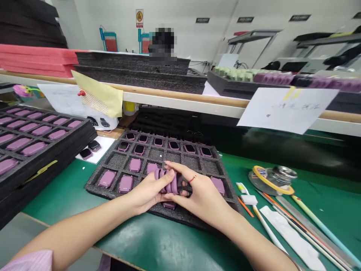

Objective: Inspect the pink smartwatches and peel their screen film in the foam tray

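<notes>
Over a black foam tray, I have a small stack of purple smartwatch cases between my hands. My left hand is closed round the stack's left side, thumb on top. On the right end, the fingers and thumb of my right hand close around the same stack; a thin red band shows on that hand. Purple cases such as this one lie face-down in the tray's front pockets. Farther back, watches with black screens sit face-up. My hands hide several of the middle pockets.
At left stands a stacked foam tray of purple cases, with two watches on white paper beside it. A glass bottle, a toothbrush and thin tools lie at right. A shelf edge with hanging paper spans behind.
</notes>
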`<state>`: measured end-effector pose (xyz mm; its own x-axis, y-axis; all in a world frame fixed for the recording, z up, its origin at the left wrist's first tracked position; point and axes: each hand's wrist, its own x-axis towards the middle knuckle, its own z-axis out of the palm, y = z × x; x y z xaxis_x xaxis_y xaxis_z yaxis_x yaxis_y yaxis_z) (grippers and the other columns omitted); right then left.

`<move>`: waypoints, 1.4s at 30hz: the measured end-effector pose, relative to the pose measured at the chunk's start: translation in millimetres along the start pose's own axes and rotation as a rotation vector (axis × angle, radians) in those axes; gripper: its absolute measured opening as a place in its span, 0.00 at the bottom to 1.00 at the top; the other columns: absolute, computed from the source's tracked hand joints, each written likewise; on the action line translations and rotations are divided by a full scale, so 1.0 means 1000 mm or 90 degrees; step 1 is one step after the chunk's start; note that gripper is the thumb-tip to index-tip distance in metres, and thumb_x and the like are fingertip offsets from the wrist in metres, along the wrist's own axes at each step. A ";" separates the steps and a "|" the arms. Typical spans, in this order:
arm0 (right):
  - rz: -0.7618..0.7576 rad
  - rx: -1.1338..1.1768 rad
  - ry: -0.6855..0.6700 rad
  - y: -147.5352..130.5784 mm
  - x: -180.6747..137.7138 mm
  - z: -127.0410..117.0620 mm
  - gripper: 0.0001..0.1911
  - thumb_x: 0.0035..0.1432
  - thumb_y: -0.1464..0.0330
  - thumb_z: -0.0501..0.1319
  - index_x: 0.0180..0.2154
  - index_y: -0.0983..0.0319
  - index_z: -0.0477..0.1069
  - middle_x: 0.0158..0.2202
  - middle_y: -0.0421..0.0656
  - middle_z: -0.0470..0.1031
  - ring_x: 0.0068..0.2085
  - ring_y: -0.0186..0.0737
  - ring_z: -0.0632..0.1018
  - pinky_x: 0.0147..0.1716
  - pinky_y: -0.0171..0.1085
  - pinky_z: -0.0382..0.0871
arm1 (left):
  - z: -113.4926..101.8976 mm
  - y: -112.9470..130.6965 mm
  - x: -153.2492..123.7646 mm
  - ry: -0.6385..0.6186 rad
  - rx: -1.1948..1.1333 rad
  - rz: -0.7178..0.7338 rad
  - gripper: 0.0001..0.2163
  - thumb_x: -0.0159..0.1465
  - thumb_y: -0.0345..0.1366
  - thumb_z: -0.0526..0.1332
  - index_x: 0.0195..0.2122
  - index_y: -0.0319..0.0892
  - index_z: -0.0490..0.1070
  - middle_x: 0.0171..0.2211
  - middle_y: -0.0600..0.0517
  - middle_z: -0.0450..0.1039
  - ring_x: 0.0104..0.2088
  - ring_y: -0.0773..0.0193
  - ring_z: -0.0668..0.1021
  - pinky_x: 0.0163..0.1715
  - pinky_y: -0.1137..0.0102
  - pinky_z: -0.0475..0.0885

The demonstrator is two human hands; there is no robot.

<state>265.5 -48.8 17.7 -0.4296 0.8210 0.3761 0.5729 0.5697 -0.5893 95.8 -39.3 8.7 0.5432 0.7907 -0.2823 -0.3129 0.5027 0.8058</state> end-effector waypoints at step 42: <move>-0.094 0.169 0.155 0.005 -0.012 0.020 0.44 0.52 0.70 0.73 0.66 0.54 0.58 0.56 0.46 0.78 0.54 0.46 0.82 0.56 0.44 0.77 | -0.002 0.004 -0.011 -0.068 0.018 -0.008 0.28 0.58 0.60 0.66 0.46 0.39 0.74 0.37 0.48 0.77 0.36 0.62 0.78 0.40 0.66 0.72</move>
<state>259.6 -56.5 -3.9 -0.2975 0.7341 0.6104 0.3037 0.6789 -0.6685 87.1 -45.8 14.1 0.6270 0.7421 -0.2370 -0.2839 0.5010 0.8176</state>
